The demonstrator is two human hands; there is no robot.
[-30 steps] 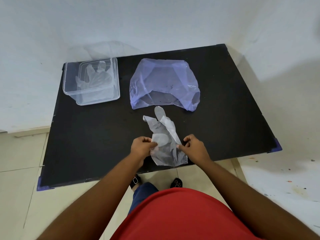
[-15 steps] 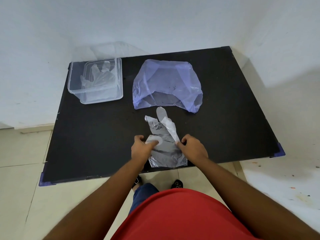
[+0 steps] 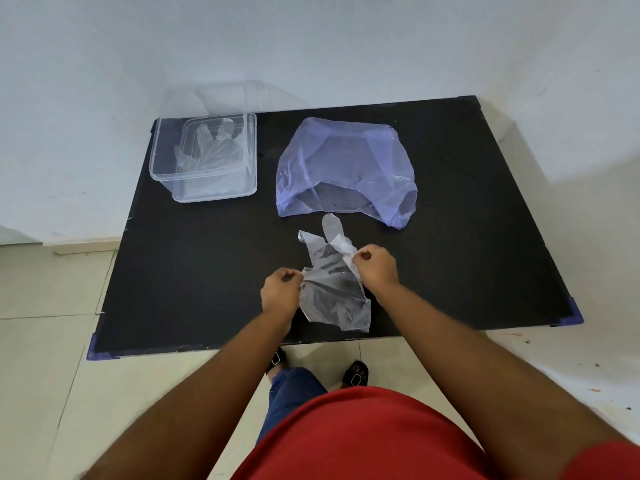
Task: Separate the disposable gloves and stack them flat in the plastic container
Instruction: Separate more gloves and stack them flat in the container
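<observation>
A thin clear disposable glove (image 3: pixel 331 289) hangs crumpled between my hands near the front middle of the black table (image 3: pixel 194 271). My left hand (image 3: pixel 280 293) pinches its left edge. My right hand (image 3: pixel 374 268) pinches its right side, a little higher and farther back. The glove's fingers point away from me. A clear plastic container (image 3: pixel 207 157) stands at the back left of the table, with at least one clear glove (image 3: pixel 211 148) lying flat inside it.
A crumpled bluish plastic bag (image 3: pixel 346 168) lies at the back middle of the table, just beyond the glove's fingertips. White walls close in behind and to the right. The table's near edge runs just below my hands, with tiled floor and my feet under it.
My right hand has moved up and away from my left hand, pulling the glove's right side with it. The glove has lifted and stretched between my hands.
</observation>
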